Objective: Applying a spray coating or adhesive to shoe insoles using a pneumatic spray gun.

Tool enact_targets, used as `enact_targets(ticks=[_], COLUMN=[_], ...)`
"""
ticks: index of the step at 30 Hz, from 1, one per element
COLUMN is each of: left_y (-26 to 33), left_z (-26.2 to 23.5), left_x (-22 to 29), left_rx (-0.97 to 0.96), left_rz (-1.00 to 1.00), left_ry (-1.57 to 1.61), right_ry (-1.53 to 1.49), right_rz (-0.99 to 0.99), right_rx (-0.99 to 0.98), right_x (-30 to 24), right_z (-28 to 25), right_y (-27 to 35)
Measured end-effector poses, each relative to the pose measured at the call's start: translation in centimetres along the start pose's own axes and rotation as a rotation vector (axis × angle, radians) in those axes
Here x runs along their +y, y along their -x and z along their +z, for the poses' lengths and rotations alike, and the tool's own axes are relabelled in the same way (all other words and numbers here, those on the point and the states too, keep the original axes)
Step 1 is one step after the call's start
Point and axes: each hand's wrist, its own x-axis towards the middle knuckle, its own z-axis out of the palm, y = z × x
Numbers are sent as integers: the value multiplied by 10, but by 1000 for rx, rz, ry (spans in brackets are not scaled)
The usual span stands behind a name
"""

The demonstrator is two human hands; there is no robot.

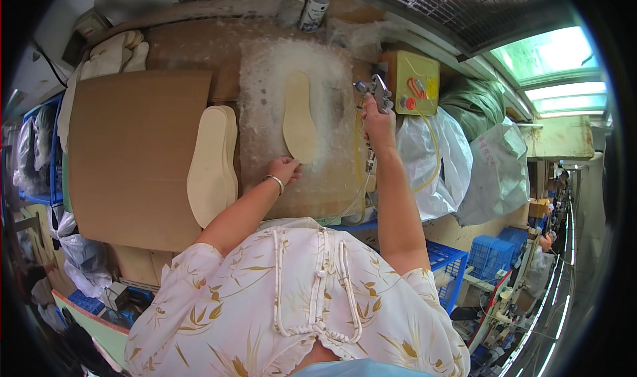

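A single cream insole [300, 115] lies lengthwise on a board coated with whitish residue [259, 131]. At its near end my left hand [285, 170], with a bracelet at the wrist, has its fingers closed together on the insole's edge. My right hand [378, 126] is wrapped round a metal spray gun [379, 93], held up to the right of the board. A thin yellowish hose runs near the gun. Left of the board rests a stack of similar cream insoles [211, 161].
A large brown cardboard sheet [136, 158] covers the left side of the bench. Behind the board stand a dark bottle with a white label [314, 12] and a cloudy jar [292, 8]. At right are a yellow container [423, 68], white plastic bags [434, 171] and blue crates [491, 259].
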Motion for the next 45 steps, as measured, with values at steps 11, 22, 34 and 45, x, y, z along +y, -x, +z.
enact_targets(ticks=[11, 22, 34, 45], left_y=[-1, 1, -1, 3], left_z=[0, 0, 0, 1], left_x=[-1, 0, -3, 0], left_rx=[-3, 5, 11, 19], left_rz=[5, 19, 17, 22], left_ry=[-7, -8, -14, -27], right_ry=[42, 48, 52, 46], right_rz=[-18, 2, -7, -20], right_rx=[7, -13, -44, -28], right_x=[-8, -5, -6, -7], right_z=[4, 1, -1, -1], right_y=[-5, -9, -7, -6])
